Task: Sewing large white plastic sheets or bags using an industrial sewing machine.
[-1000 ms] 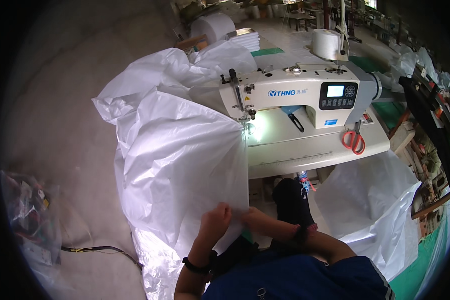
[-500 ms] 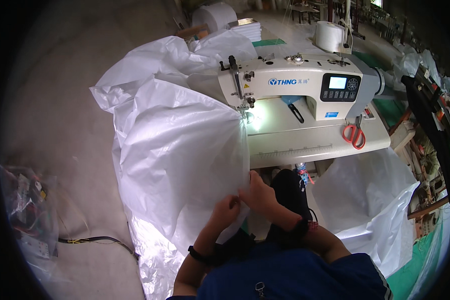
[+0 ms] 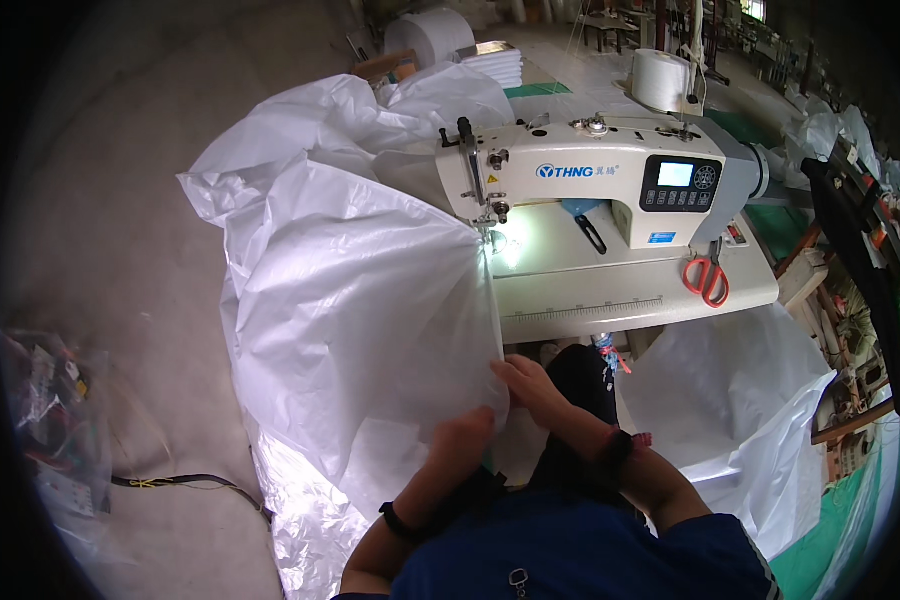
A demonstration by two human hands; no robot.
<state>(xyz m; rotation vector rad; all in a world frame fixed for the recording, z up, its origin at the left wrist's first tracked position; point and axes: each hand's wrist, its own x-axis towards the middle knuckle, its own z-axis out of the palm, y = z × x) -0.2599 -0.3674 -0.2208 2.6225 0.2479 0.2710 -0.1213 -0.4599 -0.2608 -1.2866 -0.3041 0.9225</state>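
Note:
A large white plastic sheet [image 3: 370, 290] hangs in folds over the left end of the sewing machine [image 3: 560, 165]. Its right edge runs from under the lit presser foot down toward me. My right hand [image 3: 532, 388] pinches that edge below the front of the machine bed. Lower and to its left, my left hand [image 3: 462, 442] is against the sheet near the same edge. Motion smears its fingers, so their grip does not show.
Red-handled scissors [image 3: 707, 280] lie on the right of the machine bed. A white thread cone [image 3: 661, 80] stands behind the machine. More white plastic [image 3: 730, 390] hangs at right. A black cable [image 3: 195, 481] crosses the floor at left, near a clear bag [image 3: 60, 430].
My right hand has shifted slightly down and right along the sheet's edge. The left hand has moved a little right and down and is now blurred. The sheet stays under the presser foot.

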